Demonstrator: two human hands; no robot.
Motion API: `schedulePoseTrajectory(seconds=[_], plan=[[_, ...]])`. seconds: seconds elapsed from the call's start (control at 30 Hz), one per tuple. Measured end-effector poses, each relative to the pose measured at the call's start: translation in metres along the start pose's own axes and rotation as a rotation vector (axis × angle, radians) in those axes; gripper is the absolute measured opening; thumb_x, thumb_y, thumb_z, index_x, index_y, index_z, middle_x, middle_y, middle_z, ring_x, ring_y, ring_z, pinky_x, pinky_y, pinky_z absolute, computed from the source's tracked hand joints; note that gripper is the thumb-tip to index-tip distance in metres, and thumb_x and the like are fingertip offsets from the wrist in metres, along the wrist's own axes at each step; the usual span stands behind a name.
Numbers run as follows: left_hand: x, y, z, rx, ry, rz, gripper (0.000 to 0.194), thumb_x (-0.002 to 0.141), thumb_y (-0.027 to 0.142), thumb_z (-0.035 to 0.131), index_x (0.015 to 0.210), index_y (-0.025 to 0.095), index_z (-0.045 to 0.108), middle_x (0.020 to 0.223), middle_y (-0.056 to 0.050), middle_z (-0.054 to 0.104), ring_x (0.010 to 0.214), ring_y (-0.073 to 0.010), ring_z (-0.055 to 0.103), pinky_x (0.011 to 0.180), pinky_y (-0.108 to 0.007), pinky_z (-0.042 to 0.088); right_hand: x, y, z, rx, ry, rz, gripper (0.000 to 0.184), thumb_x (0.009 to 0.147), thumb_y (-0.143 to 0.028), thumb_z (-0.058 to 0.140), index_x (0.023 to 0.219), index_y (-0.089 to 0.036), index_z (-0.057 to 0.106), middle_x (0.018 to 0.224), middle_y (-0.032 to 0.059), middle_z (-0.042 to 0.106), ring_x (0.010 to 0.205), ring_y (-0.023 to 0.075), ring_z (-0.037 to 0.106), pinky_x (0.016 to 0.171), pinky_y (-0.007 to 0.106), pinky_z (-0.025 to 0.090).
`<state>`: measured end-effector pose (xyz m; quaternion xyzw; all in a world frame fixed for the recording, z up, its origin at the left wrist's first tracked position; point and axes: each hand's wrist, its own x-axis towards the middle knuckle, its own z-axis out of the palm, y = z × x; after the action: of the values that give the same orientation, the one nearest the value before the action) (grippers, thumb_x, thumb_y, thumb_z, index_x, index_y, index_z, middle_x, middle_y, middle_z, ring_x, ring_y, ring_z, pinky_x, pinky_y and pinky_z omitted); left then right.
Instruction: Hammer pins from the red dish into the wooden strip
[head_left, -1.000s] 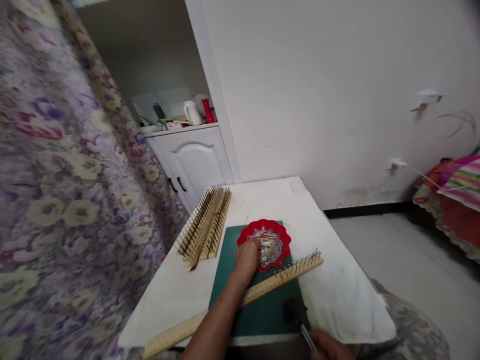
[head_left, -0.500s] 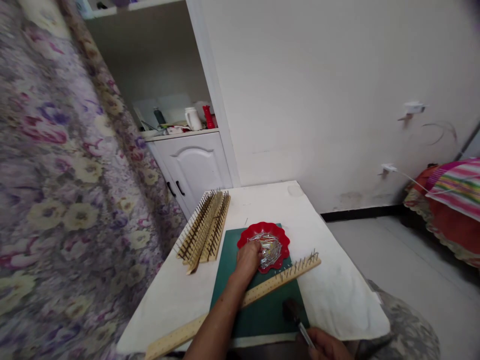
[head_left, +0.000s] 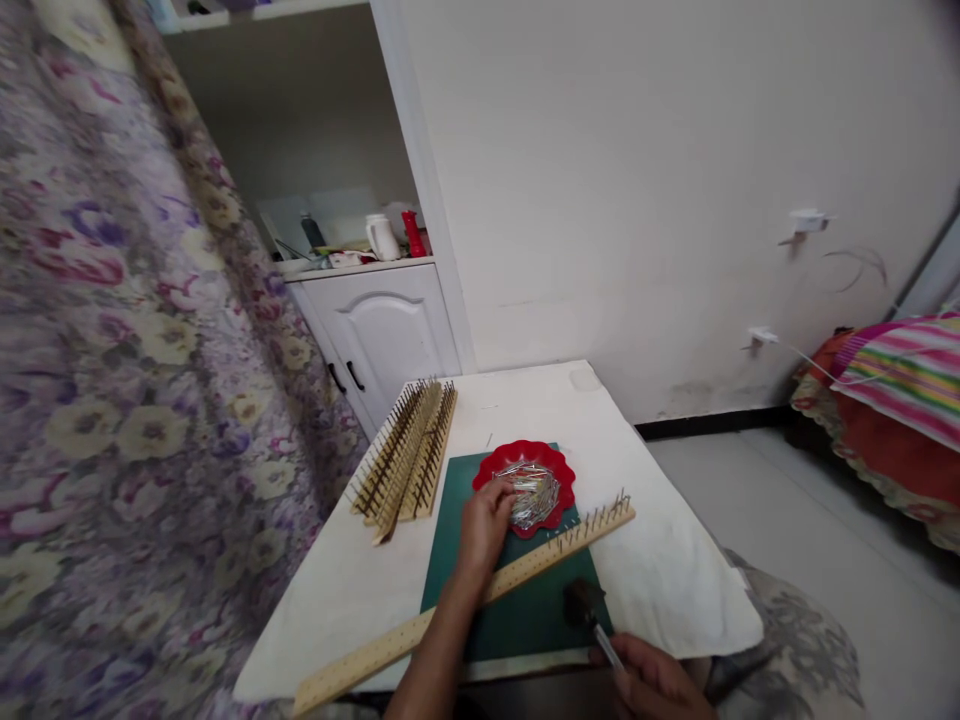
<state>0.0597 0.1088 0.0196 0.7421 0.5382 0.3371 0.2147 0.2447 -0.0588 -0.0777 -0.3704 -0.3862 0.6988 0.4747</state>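
Observation:
My left hand (head_left: 484, 522) reaches to the left rim of a red scalloped dish (head_left: 559, 470) heaped with silver nails (head_left: 531, 494); its fingers are curled at the pile, and what they pinch is hidden. A long wooden strip (head_left: 420, 632) lies slantwise across a green mat (head_left: 525, 622), with a row of nails standing in its far end. Near the table's front edge, my right hand (head_left: 656, 682) grips the handle of a small hammer (head_left: 589, 612), whose dark head rests on the mat.
A stack of nailed wooden strips (head_left: 409, 460) lies at the left of the white table (head_left: 660, 570). A flowered curtain (head_left: 112, 380) hangs on the left. Behind stand a white cabinet (head_left: 382, 325) and a wall. A striped bedcover (head_left: 900, 400) shows at right.
My left hand has drawn back a little from the middle of the nail pile to the dish's left rim. The view has shifted slightly; the hammer hand stays in place.

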Motion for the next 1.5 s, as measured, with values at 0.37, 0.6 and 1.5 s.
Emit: schedulePoseTrajectory(seconds=[0.37, 0.6, 1.5], plan=[[-0.065, 0.013, 0.036, -0.487, 0.033, -0.155, 0.016, 0.074, 0.03, 0.058, 0.071, 0.016, 0.064, 0.065, 0.001, 0.061, 0.065, -0.0143, 0.057, 0.06, -0.022, 0.042, -0.011, -0.021, 0.011, -0.032, 0.069, 0.08, 0.048, 0.071, -0.057, 0.063, 0.092, -0.014, 0.057, 0.046, -0.0057, 0.056, 0.026, 0.0005, 0.025, 0.031, 0.015, 0.007], [-0.062, 0.012, 0.048, -0.335, 0.084, -0.073, 0.016, 0.077, 0.029, 0.056, 0.071, 0.017, 0.065, 0.069, -0.001, 0.061, 0.068, -0.0151, 0.056, 0.062, -0.023, 0.042, -0.013, -0.023, 0.012, -0.036, 0.076, 0.063, 0.046, 0.07, -0.057, 0.063, 0.086, -0.015, 0.058, 0.046, -0.0054, 0.056, 0.026, 0.0007, 0.027, 0.03, 0.015, 0.008], [-0.064, 0.013, 0.059, -0.15, 0.084, -0.074, 0.014, 0.078, 0.024, 0.054, 0.071, 0.019, 0.066, 0.066, 0.003, 0.058, 0.06, -0.0113, 0.052, 0.056, -0.021, 0.034, 0.011, -0.082, 0.03, -0.107, 0.044, -0.076, 0.028, 0.088, -0.04, 0.049, 0.103, -0.016, 0.048, 0.055, -0.0069, 0.06, 0.023, 0.0003, 0.036, 0.026, 0.013, 0.013]])
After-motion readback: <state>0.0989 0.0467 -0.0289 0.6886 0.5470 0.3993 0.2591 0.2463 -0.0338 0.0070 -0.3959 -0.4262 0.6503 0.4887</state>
